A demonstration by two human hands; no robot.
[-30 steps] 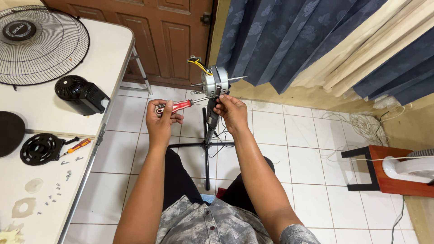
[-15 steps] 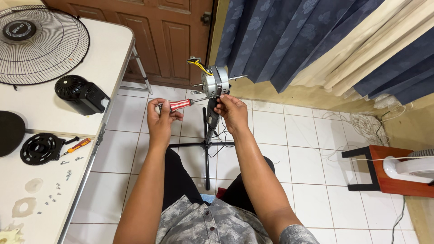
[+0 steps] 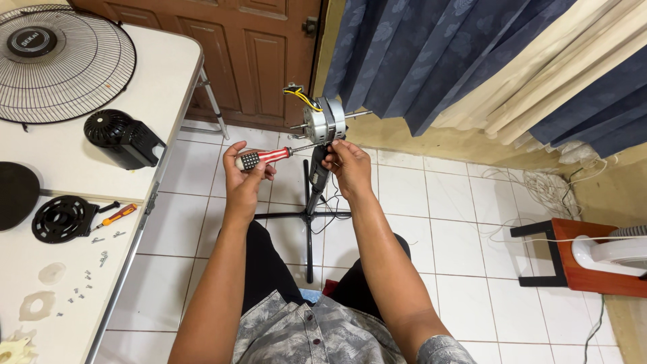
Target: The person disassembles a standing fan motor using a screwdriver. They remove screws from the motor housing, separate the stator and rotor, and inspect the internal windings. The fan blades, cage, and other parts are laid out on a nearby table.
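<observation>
From the head view, the left hand is clenched round the red-and-white striped handle of a screwdriver, its metal tip touching the bare silver fan motor atop a black stand on the tiled floor. The right hand grips the stand's neck just beneath the motor. Compared with a moment ago, neither hand has shifted. Along the white table's near edge lie a round wire fan grille, a black ribbed plastic motor cover and a small orange-handled screwdriver.
</observation>
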